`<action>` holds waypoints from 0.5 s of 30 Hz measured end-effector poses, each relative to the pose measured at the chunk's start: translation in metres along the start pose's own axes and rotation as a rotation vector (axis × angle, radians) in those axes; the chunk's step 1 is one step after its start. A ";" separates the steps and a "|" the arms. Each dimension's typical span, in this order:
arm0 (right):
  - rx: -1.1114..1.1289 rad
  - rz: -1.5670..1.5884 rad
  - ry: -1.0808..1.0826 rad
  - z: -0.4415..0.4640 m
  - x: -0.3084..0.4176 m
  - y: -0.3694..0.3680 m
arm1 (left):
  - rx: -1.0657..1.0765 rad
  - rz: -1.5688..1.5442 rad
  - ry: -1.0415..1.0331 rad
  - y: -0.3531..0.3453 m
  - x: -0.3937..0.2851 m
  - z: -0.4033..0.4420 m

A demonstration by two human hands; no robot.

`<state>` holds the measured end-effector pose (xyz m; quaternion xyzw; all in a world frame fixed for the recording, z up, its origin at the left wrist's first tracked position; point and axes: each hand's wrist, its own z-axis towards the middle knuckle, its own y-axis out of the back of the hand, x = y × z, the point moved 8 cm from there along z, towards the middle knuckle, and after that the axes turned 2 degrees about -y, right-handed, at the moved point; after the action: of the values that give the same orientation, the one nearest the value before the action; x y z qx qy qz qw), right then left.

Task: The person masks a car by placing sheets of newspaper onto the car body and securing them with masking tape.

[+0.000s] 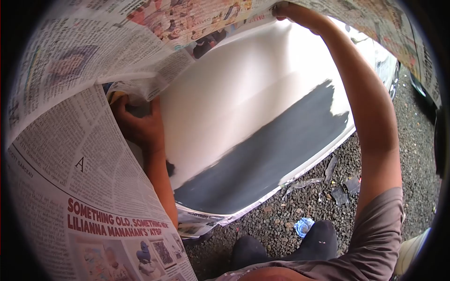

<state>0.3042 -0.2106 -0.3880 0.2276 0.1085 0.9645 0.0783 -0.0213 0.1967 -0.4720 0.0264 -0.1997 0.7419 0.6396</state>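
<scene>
Large newspaper sheets spread over the left side and top of my view. Up at the top, my right hand is closed, fingertips pinching the sheet's edge against the white panel. My left hand reaches in at the left edge of the panel, under a fold of paper. Its fingers curl by something with a yellow edge that I cannot identify, partly hidden by the newspaper. A broad dark grey painted patch with ragged edges covers the panel's lower part.
Dark gravel lies below, with torn dark scraps and a crumpled blue item. Newspaper also lines the panel's lower edge. A pale rounded container stands at lower right. Part of a vehicle wheel shows at right.
</scene>
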 end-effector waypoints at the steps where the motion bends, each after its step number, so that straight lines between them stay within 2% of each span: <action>1: -0.010 0.012 -0.007 0.000 0.002 0.000 | -0.006 0.001 -0.003 0.000 0.000 0.000; 7: -0.106 0.086 0.006 0.001 0.012 -0.006 | 0.004 0.005 0.009 -0.001 0.003 -0.002; 9: -0.022 0.110 -0.118 0.003 0.003 -0.012 | 0.003 -0.005 0.014 -0.001 0.003 -0.001; 13: -0.063 0.182 -0.106 0.010 -0.012 -0.009 | -0.006 -0.003 0.020 0.000 0.002 0.001; 15: 0.018 -1.120 0.868 0.003 -0.006 -0.036 | -0.015 -0.015 0.022 0.000 0.002 0.001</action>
<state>0.3143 -0.1766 -0.3968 -0.2669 0.2384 0.7819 0.5104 -0.0219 0.1983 -0.4700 0.0150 -0.1977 0.7357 0.6476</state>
